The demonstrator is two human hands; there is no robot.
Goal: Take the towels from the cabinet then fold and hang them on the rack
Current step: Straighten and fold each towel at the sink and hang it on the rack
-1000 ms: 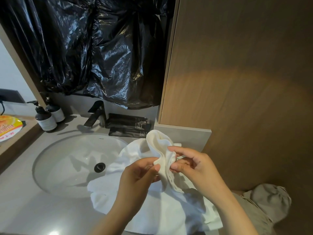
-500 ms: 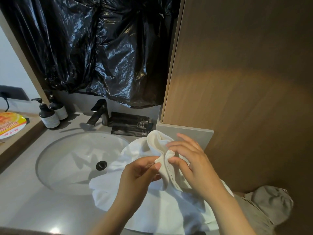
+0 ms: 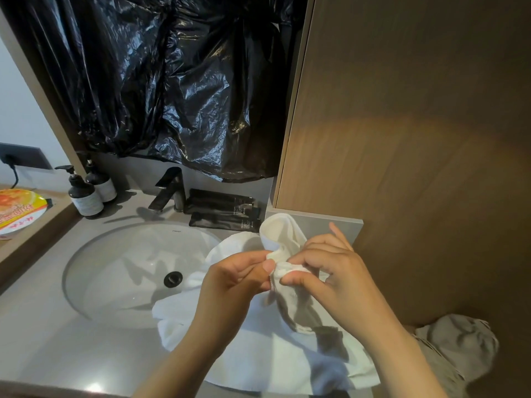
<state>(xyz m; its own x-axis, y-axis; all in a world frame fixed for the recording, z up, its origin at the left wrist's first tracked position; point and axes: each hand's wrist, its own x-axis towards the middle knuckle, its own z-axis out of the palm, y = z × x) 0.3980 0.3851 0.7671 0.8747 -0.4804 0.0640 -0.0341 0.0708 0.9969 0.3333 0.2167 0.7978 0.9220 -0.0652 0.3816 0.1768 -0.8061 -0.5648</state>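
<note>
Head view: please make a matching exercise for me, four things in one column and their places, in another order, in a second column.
1 white towel
2 faucet
3 pump bottles
4 black plastic sheet

a hanging above the counter
b pinched between left hand and right hand
c behind the basin
d left of the faucet

Pairs: 1-b, 2-c, 3-d, 4-a
</note>
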